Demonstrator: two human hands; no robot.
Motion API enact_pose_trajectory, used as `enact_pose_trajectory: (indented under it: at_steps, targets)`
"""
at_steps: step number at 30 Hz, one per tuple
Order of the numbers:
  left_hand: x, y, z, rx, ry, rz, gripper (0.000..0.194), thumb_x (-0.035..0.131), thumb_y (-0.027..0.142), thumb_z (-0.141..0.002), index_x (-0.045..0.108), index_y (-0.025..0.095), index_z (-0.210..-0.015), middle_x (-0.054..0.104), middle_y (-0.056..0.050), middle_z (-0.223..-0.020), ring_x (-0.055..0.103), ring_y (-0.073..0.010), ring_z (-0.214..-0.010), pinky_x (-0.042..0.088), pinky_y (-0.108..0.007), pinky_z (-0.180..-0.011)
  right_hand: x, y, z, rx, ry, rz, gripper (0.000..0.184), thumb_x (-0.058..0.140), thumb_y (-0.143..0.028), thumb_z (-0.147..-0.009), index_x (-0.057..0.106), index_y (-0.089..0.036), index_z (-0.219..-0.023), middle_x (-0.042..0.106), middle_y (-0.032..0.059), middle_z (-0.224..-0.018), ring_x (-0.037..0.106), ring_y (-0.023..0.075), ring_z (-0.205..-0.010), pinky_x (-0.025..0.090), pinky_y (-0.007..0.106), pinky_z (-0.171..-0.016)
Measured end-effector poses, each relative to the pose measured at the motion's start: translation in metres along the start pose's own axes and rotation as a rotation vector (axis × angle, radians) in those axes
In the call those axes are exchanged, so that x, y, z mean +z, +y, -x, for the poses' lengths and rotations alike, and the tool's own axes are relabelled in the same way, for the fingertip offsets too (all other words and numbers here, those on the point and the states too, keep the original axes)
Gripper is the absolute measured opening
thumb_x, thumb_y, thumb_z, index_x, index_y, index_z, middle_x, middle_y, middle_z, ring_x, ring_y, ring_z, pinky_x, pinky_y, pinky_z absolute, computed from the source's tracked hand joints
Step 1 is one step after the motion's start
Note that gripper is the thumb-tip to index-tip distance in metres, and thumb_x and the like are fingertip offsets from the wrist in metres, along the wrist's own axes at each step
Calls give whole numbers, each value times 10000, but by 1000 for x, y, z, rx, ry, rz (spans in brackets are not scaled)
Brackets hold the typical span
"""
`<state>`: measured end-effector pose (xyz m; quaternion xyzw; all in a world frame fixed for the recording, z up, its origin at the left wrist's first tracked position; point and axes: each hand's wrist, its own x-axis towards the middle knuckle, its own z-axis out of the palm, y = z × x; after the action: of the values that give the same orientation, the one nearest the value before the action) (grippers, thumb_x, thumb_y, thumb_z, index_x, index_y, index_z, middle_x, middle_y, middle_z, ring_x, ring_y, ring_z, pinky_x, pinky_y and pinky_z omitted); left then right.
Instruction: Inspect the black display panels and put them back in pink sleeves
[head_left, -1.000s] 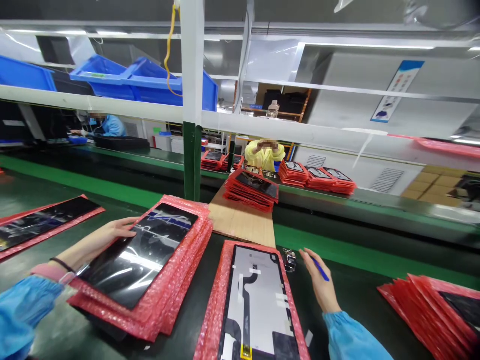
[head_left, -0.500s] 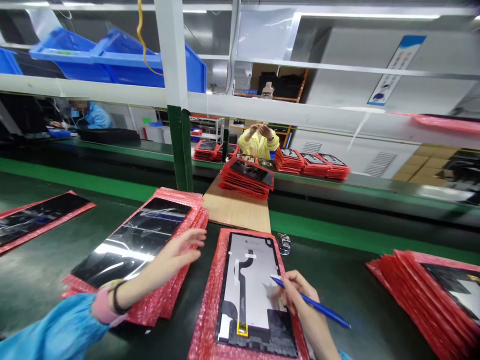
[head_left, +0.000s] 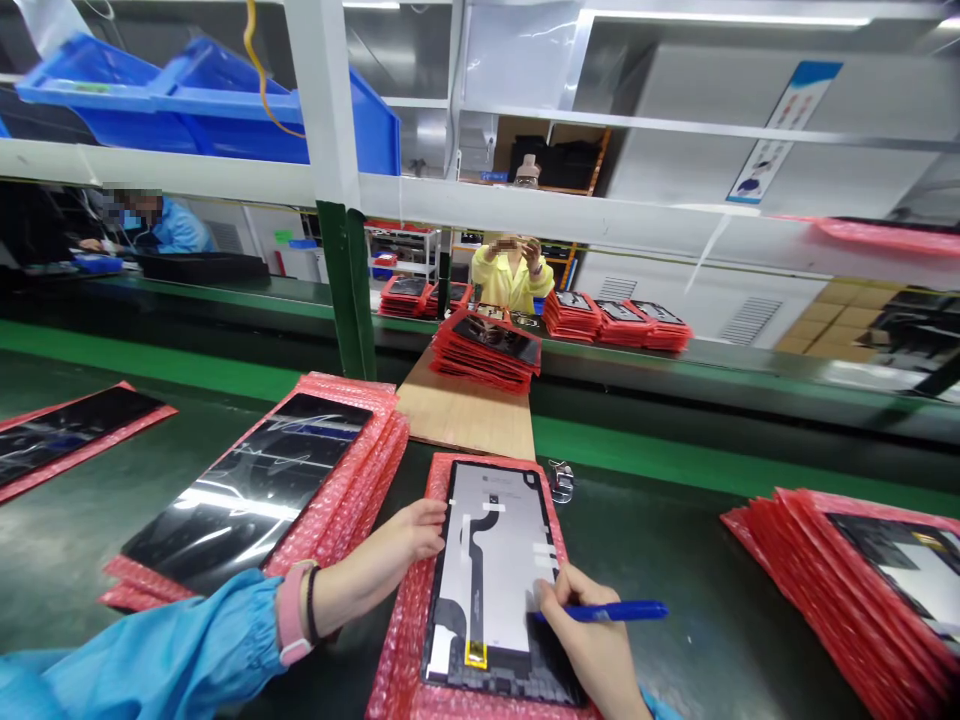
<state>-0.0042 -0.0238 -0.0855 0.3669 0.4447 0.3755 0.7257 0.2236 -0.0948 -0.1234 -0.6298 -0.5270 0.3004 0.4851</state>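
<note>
A display panel [head_left: 499, 560] lies back side up on a sheet of red bubble wrap [head_left: 409, 640] straight in front of me. My left hand [head_left: 409, 535] rests on the panel's left edge, fingers curled against it. My right hand [head_left: 592, 640] grips a blue pen [head_left: 607, 611], its tip touching the panel's lower right area. A stack of red-wrapped panels [head_left: 255, 490] with a glossy black screen on top sits to the left, apart from my left hand.
Another red-wrapped stack [head_left: 862, 580] lies at the right, a single panel [head_left: 67, 430] at far left. A wooden board [head_left: 469, 420] with a red stack [head_left: 487, 350] bridges to the far conveyor. A person in yellow [head_left: 514, 275] works opposite. A small metal clip [head_left: 561, 480] lies nearby.
My left hand left the left stack and came to the middle panel's edge. My right hand brought the pen down onto the panel. The camera tilted down.
</note>
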Motion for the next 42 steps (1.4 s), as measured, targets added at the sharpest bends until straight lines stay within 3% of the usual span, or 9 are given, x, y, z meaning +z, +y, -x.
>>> enact_pose_trajectory:
  at_steps: [5,12,16,18,22,28,33,36,42]
  targets:
    - [4,11,1,-44,31,34,386,659,56,-535,590,156,-902,626,-35,-915,579,-131,-833,431,-239,-747,-2,4,-2,25,16,-64,412,649,-392,-633,306,-242,-462,300,-61,-462,285,115,-485,243,271,-510]
    - [3,17,-13,-131,136,54,369,670,123,-576,492,204,-889,625,29,-724,597,-119,-642,470,-273,-690,-3,3,-7,108,0,-316,507,687,-576,-677,357,-237,-493,364,-58,-450,332,112,-460,349,250,-487]
    - [12,20,-24,-79,55,38,318,706,184,-584,540,189,-855,633,31,-656,592,-118,-577,443,-234,-586,-2,3,-7,164,-37,-449,517,694,-580,-723,358,-227,-551,342,-81,-485,313,92,-476,415,249,-539]
    - [24,18,-28,-67,-34,14,287,718,164,-551,592,150,-808,666,-17,-660,609,-141,-577,451,-247,-574,-1,5,-7,176,-48,-495,515,678,-578,-755,354,-223,-570,306,-95,-487,264,75,-467,388,227,-521]
    - [46,10,-35,-25,-122,-20,358,626,48,-476,642,117,-827,699,-53,-662,637,-193,-562,495,-307,-584,0,9,-7,159,-46,-551,508,649,-600,-782,388,-209,-589,260,-112,-465,143,57,-450,171,198,-430]
    - [55,24,-34,210,-123,-35,408,603,26,-537,662,131,-928,730,-37,-774,653,-171,-619,483,-265,-594,-30,1,-19,70,72,-579,459,671,-614,-758,640,-159,-706,400,-68,-413,278,54,-407,211,199,-423]
    - [70,55,-26,461,-145,23,311,678,124,-668,673,155,-978,739,-41,-947,669,-193,-876,493,-277,-783,-69,-29,-38,-21,229,-611,329,759,-498,-732,688,-208,-870,634,-19,-634,511,77,-544,377,165,-484]
    - [77,71,-22,564,-164,68,324,709,197,-716,672,170,-1037,733,-49,-1046,657,-207,-981,482,-298,-872,-78,-53,-45,-64,295,-643,405,698,-543,-775,662,-263,-1064,736,17,-797,629,121,-641,484,197,-567]
    - [78,86,-21,683,-188,122,314,709,260,-777,652,191,-1078,734,-39,-1066,673,-176,-955,498,-269,-853,-69,-89,-43,-45,156,-700,364,725,-492,-766,717,-252,-1040,765,49,-754,709,192,-708,546,255,-647]
